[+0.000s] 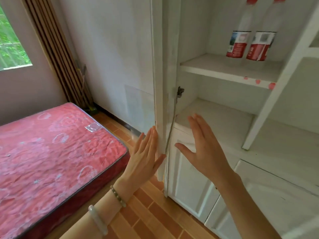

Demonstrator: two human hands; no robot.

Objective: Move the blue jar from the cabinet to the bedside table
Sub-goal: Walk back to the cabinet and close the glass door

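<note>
A white cabinet [231, 69] stands on the right with its tall door [159, 83] swung open, seen edge-on. My left hand [145, 156] lies flat with fingers straight against the outer side of the door's lower edge. My right hand [205, 145] is held open, fingers spread, in front of the lower open shelf, touching nothing. Two bottles with red and white labels [239, 44] [260, 46] stand on the upper shelf. No blue jar and no bedside table are in view.
A bed with a red plastic-wrapped mattress [51, 152] fills the left. Brown striped curtains [57, 54] and a window [12, 40] are behind it. Closed lower cabinet doors [189, 187] sit beneath the shelves. The floor is orange-brown tile [151, 213].
</note>
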